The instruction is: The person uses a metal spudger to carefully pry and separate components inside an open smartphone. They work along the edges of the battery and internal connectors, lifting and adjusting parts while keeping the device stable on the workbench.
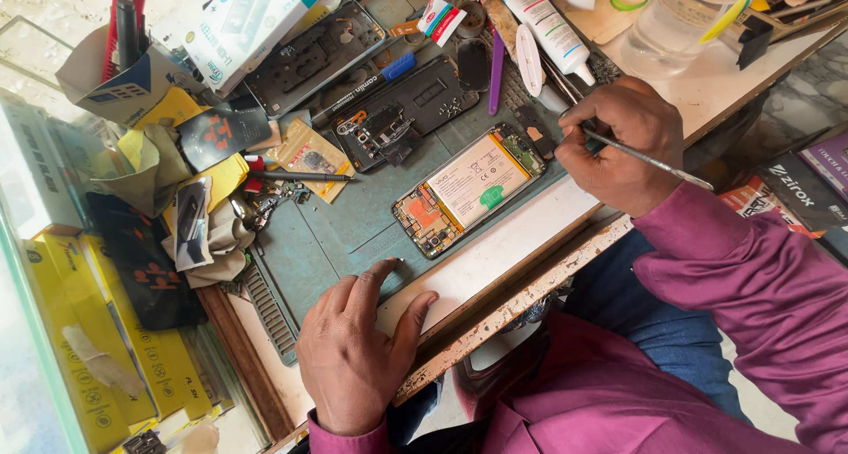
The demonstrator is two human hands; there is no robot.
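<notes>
An opened phone [468, 189] lies face down on a green work mat [353, 215], its white battery and circuit boards showing. My right hand [618, 140] is at the phone's right end, fingers closed on a thin metal tool [649, 160] whose tip is hidden under the hand. My left hand [353, 348] rests flat on the mat's near edge, fingers spread, holding nothing, a short way from the phone's lower end.
Black phone back covers [415, 101], a screwdriver [300, 177], a white glue tube [548, 26], a purple pry tool [496, 70], a clear plastic bottle [671, 17], boxes [247, 21], cloths [221, 233] and yellow packets [115, 348] crowd the bench. The wooden bench edge [512, 308] runs in front of me.
</notes>
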